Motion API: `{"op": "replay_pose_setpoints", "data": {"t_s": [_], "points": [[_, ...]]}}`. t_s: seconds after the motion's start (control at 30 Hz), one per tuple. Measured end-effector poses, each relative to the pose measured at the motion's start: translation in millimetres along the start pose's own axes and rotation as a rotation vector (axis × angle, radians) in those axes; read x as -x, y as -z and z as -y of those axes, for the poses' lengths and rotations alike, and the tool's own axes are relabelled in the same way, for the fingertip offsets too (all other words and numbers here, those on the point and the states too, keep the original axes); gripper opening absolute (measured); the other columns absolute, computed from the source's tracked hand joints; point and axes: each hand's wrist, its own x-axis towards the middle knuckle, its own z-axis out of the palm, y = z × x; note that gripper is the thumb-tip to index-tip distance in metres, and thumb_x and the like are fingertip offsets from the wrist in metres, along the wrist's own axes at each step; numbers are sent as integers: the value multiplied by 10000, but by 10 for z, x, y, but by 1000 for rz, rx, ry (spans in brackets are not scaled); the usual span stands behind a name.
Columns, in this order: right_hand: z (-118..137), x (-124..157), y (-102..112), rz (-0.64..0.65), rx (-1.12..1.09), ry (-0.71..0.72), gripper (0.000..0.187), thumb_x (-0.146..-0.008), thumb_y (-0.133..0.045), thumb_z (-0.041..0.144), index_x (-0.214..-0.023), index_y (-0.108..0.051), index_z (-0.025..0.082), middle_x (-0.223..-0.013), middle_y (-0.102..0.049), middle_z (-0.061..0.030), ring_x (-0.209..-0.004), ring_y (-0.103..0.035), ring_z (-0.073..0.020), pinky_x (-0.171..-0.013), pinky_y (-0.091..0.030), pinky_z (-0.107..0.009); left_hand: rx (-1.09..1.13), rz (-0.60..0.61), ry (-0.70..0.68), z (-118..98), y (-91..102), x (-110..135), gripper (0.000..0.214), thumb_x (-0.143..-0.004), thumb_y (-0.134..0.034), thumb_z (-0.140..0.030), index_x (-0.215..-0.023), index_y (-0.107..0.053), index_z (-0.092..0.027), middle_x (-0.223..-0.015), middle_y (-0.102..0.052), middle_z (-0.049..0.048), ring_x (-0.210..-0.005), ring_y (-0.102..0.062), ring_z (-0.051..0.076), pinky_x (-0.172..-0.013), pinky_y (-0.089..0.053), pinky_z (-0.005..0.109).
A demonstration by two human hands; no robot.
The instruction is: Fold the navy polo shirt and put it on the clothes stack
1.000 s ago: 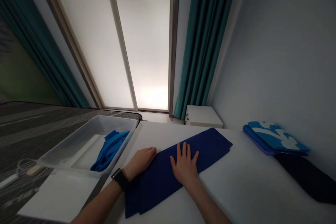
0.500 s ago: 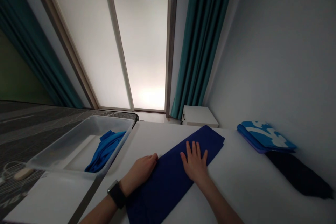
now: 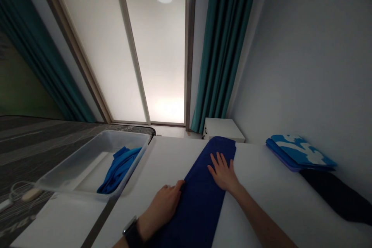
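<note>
A long, folded dark blue garment (image 3: 200,201) lies lengthwise on the white table (image 3: 171,155), its far end near the table's back edge. My left hand (image 3: 167,203), with a black watch on the wrist, is closed at the garment's left edge, fingers together and partly hidden. Spread flat across the upper part of the cloth, my right hand (image 3: 223,172) is open with its fingers apart. What kind of garment it is cannot be made out.
To the left stands a clear plastic bin (image 3: 69,162) with a bright blue garment (image 3: 120,168) inside. Folded blue-and-white cloth (image 3: 305,151) is stacked at the right by the wall, beside a black garment (image 3: 337,193). A white cabinet (image 3: 223,130) stands behind the table.
The dark blue garment has turned, its far end swinging left so that it lies straighter away from me. My right hand has shifted slightly right, and my left hand slightly right and nearer.
</note>
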Motion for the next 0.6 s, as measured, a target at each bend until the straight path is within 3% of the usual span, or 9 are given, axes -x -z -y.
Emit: {"op": "replay_pose_setpoints", "data": {"t_s": [0.13,0.4,0.6], "points": [[-102,-93,13,26,-12,88,673,-976,-162,574,-1543,-189,213,-1614,-140,-128,-1482,-78,-298,-1139,-59,-601,-4,9,-1,-147,-55,36,455,-983,-299,-127,-1429,-328,-210,-1062,-726,97,-937,-697,244,-929,-456,407],[-318,-257,132,78,-38,279,654,-981,-200,575,-1543,-179,241,-1618,-125,-103,-1486,-69,-261,-1159,-67,-560,-11,17,-40,-422,-189,17,392,-959,-310,-128,-1302,-483,-203,-908,-747,86,-840,-706,246,-912,-450,420],[-170,-212,172,34,-18,259,611,-992,-216,485,-1526,-262,193,-1610,-164,-112,-1485,-90,-257,-1163,20,-550,38,18,-34,-519,-244,-7,405,-953,-298,-142,-1305,-490,-198,-916,-748,98,-869,-708,252,-952,-433,429]]}}
